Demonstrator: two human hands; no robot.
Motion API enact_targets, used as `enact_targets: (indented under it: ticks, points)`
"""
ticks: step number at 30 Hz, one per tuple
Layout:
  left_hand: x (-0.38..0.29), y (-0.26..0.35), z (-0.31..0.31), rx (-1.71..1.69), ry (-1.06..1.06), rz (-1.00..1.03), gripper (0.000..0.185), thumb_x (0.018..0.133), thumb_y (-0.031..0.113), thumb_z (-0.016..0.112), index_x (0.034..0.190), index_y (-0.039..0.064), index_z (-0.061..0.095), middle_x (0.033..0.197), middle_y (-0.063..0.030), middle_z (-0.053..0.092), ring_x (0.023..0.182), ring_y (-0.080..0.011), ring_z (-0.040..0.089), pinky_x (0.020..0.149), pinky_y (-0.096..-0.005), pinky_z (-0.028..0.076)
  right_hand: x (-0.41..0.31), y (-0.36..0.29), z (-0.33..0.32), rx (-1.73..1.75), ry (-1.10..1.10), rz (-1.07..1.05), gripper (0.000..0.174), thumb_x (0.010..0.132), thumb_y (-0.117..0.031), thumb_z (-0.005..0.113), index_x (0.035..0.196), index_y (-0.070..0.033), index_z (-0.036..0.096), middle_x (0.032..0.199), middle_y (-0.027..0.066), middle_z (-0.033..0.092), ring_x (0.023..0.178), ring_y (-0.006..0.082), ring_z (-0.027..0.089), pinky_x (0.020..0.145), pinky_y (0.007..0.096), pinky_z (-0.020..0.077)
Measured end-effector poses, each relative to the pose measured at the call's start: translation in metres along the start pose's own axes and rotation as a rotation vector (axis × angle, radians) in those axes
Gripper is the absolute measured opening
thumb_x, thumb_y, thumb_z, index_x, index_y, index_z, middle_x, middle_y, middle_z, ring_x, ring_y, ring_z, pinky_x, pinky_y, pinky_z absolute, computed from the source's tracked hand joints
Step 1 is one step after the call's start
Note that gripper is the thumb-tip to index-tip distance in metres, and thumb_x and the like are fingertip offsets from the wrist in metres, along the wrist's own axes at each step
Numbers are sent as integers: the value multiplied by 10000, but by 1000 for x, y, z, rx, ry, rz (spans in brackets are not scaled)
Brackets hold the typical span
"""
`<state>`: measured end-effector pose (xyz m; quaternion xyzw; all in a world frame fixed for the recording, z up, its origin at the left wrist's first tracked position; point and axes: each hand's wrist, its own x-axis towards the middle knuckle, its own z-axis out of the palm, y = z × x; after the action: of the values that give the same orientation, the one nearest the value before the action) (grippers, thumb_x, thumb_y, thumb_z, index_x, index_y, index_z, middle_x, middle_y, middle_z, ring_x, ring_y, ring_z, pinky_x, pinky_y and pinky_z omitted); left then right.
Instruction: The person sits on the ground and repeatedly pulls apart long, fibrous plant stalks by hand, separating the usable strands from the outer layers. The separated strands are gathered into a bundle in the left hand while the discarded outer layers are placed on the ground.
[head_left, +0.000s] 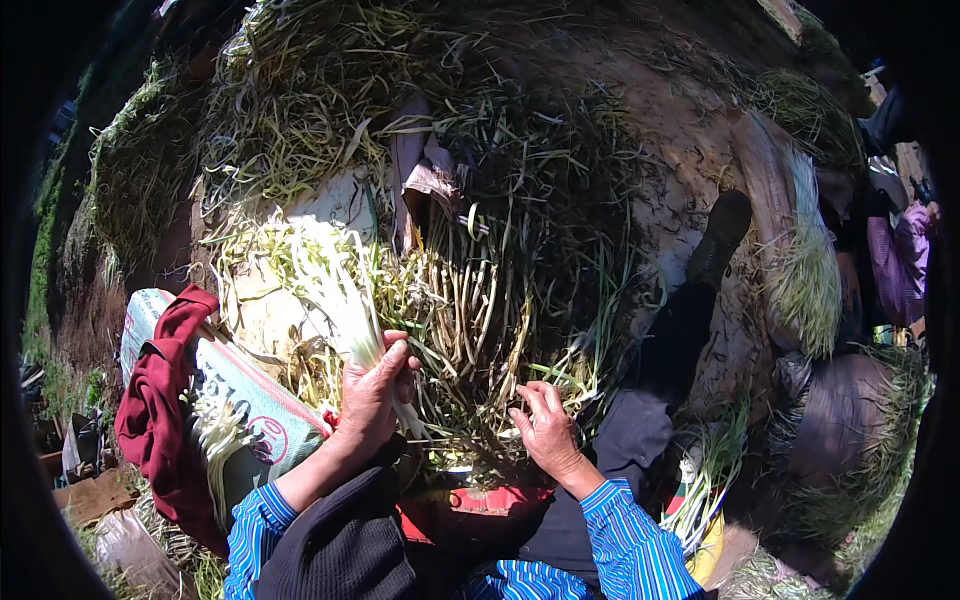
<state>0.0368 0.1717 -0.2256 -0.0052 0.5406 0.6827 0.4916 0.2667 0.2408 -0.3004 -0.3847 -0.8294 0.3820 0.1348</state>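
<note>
My left hand (379, 382) is closed around a bunch of pale, blanched stalks (341, 289) with white stems and yellowish-green leaves. The stalks fan out away from me, and a few ends stick out below the fist. To the right, my right hand (549, 431) hovers at the near edge of a heap of brownish stems (465, 307). Its thumb and fingers are bent and apart, and I see nothing held between them. Cut green and dry leaves (555, 172) lie thickly around those stems.
At left, a dark red cloth (157, 420) and some pale stalks (217, 435) lie over a printed woven sack (285, 405). My outstretched leg (667, 345) borders the heap. Another bundle of stalks (806, 262) lies farther right, near a person in purple (896, 255).
</note>
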Motion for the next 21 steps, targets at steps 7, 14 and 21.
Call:
enact_targets:
  ticks: [7,14,21]
  points:
    - [3,-2,1,11,10,3,149,815,166,571,908,53,545,650,-47,552,403,-65,427,362,-181,336,109,48,24,-59,157,213,264,721,-246,636,741,0,545,596,108,542,517,198,496,517,311,407]
    - [3,-2,-2,8,-1,13,132,815,184,573,871,65,554,634,-28,541,420,-63,431,368,-182,334,86,43,-125,402,475,255,145,846,-137,517,811,-6,568,618,-4,553,532,32,452,505,183,372]
    - [3,-2,3,47,24,-31,142,798,198,596,862,85,538,637,-13,536,453,-67,453,379,-184,341,57,-4,-193,967,1418,-143,212,873,-232,470,953,-42,517,752,8,505,626,84,457,552,231,434]
